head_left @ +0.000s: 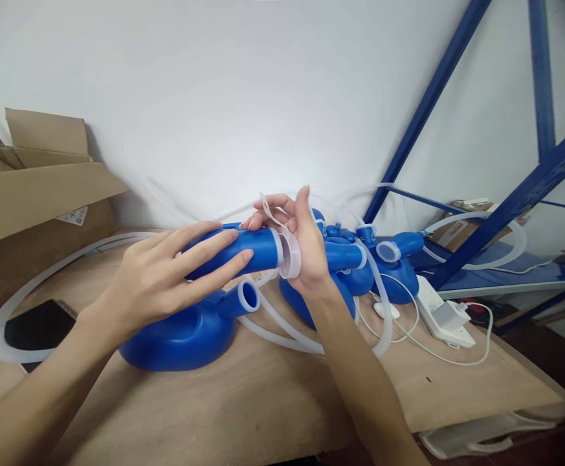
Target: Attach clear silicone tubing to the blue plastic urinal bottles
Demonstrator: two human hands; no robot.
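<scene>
White wall (214, 84), wooden table (263, 414), two hands at a blue tube (263, 249)

Pale wood stretches along the wall on my head feed, with a cardboard box (44, 200) at the left and a blue metal rack (539, 165) at the right. I see the blue tube lying nearly level at mid-view, raised above the tabletop, its white-rimmed mouth turned to the right. My left hand (158, 275) is closed over it from the near side, fingers slightly spread along the barrel; the thumb is hidden from me.

My right hand (306, 249) is at the mouth, thumb pointing up, the other fingers bent toward the far side. Against its palm sits a translucent cap (292, 254), tilted, just beside the rim. I cannot tell whether those fingers clamp it.

Below the tube, a blue container (180, 343) rests on the wood, its open neck angled up to the right. More blue containers (393, 278) crowd the right side among translucent hoses (384, 317). I also make out a white power strip (440, 314) near them and a dark phone-like slab (39, 323) beyond my left forearm.
</scene>
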